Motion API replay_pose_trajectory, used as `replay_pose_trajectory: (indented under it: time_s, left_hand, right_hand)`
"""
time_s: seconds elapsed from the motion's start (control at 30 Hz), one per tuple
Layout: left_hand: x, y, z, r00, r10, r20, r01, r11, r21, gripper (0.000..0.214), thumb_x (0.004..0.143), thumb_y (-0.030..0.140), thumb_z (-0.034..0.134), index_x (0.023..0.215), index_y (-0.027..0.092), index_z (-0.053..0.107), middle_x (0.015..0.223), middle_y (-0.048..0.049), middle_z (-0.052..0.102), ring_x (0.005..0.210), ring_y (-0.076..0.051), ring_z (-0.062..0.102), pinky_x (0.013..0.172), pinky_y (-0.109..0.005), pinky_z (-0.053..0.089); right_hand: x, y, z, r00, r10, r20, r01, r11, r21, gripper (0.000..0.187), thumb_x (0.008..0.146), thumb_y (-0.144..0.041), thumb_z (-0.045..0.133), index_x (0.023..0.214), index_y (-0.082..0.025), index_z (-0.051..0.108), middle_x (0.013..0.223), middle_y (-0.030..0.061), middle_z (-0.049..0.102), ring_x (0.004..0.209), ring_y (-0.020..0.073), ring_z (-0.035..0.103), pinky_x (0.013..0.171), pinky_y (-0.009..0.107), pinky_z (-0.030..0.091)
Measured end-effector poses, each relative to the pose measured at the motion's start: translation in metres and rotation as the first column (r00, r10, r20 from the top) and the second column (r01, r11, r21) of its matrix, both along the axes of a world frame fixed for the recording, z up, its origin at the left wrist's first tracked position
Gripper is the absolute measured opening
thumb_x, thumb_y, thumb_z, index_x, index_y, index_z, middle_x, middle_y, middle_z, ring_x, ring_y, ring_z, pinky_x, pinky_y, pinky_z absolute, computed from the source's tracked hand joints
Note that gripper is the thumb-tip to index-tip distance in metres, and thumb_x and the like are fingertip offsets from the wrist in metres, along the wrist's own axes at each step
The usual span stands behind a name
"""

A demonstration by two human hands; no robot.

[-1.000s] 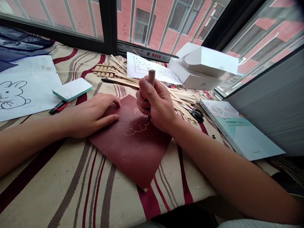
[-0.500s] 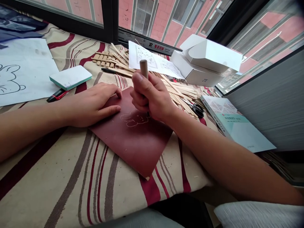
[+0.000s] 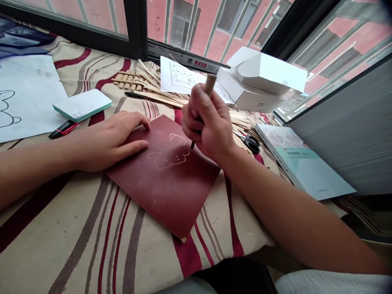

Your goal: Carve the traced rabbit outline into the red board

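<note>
A dark red board (image 3: 153,179) lies at an angle on the striped cloth, with a pale rabbit-like outline (image 3: 171,155) cut or scratched into its face. My right hand (image 3: 211,122) is wrapped in a fist round a carving tool (image 3: 210,83). Its round wooden handle rises above the thumb, and the dark tip pokes out below, near the outline's right side. Whether that tip touches the board I cannot tell. My left hand (image 3: 119,141) rests over the board's left edge, thumb and fingers apart, holding nothing.
Scissors (image 3: 251,143) and thin wooden strips (image 3: 241,118) lie beyond my right hand, near a white box (image 3: 257,81). A book (image 3: 306,159) sits at the right. Toward the left are a white-topped block (image 3: 82,104), a red-black marker (image 3: 64,128) and a drawing sheet (image 3: 33,94).
My right hand has lifted and shifted right with the carving tool, uncovering more of the outline. The left hand keeps its place on the board; the whole view has shifted slightly.
</note>
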State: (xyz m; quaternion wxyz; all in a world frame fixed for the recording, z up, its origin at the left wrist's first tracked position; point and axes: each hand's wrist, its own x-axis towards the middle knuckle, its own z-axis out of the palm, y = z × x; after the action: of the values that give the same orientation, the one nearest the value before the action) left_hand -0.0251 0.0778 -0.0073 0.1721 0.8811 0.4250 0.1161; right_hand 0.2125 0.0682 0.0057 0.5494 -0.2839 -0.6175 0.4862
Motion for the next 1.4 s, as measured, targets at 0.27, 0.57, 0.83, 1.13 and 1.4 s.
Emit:
replay_pose_trajectory:
  time_s: [0.27, 0.57, 0.83, 1.13, 1.4]
  left_hand:
    - [-0.001, 0.002, 0.000, 1.000, -0.008, 0.007, 0.008, 1.000, -0.017, 0.050, 0.101, 0.062, 0.041, 0.131, 0.023, 0.052, 0.151, -0.0143, 0.055, 0.140, -0.035, 0.052, 0.124, -0.062, 0.037]
    - [-0.002, 0.002, -0.002, 1.000, -0.006, -0.009, 0.006, 1.000, 0.005, 0.050, 0.101, 0.061, 0.040, 0.133, 0.024, 0.052, 0.150, -0.0127, 0.056, 0.138, -0.033, 0.053, 0.124, -0.058, 0.040]
    - [-0.005, 0.005, -0.003, 1.000, -0.002, 0.005, 0.002, 1.000, -0.004, 0.052, 0.100, 0.063, 0.045, 0.136, 0.027, 0.052, 0.154, -0.0109, 0.056, 0.138, -0.034, 0.056, 0.123, -0.060, 0.041]
    - [-0.005, 0.024, -0.003, 0.996, -0.068, -0.056, 0.071, 0.996, 0.047, 0.057, 0.103, 0.061, 0.041, 0.140, 0.020, 0.054, 0.155, -0.0118, 0.060, 0.137, -0.032, 0.058, 0.120, -0.049, 0.045]
    - [-0.001, 0.059, 0.005, 0.958, -0.207, -0.196, 0.252, 0.937, 0.242, 0.053, 0.104, 0.052, 0.034, 0.136, 0.019, 0.061, 0.136, -0.0125, 0.068, 0.124, -0.028, 0.066, 0.108, -0.046, 0.054]
  right_hand:
    - [-0.008, 0.001, -0.005, 0.995, 0.043, 0.087, -0.033, 0.993, -0.115, 0.049, 0.094, -0.074, 0.064, 0.093, -0.028, 0.049, 0.066, -0.0053, 0.032, 0.052, 0.0119, 0.032, 0.042, 0.025, 0.029]
    - [-0.012, 0.000, -0.007, 0.999, 0.032, 0.039, -0.030, 0.999, -0.044, 0.049, 0.096, -0.070, 0.065, 0.085, -0.026, 0.047, 0.063, -0.0072, 0.031, 0.049, 0.0087, 0.031, 0.041, 0.022, 0.033]
    - [0.007, 0.009, 0.008, 0.999, 0.028, -0.018, -0.027, 0.998, 0.051, 0.058, 0.094, -0.074, 0.066, 0.071, -0.025, 0.045, 0.056, -0.0070, 0.037, 0.045, 0.0093, 0.036, 0.042, 0.026, 0.035]
    - [0.052, 0.012, 0.039, 0.955, 0.034, 0.295, -0.078, 0.987, 0.139, 0.060, 0.096, -0.071, 0.067, 0.070, -0.017, 0.064, 0.059, -0.0040, 0.045, 0.052, 0.0061, 0.044, 0.048, 0.021, 0.038]
    - [0.090, -0.008, 0.064, 0.858, 0.241, 0.453, -0.272, 0.962, 0.004, 0.021, 0.094, -0.031, 0.079, 0.104, -0.013, 0.077, 0.084, 0.0038, 0.075, 0.067, 0.0122, 0.072, 0.049, 0.019, 0.050]
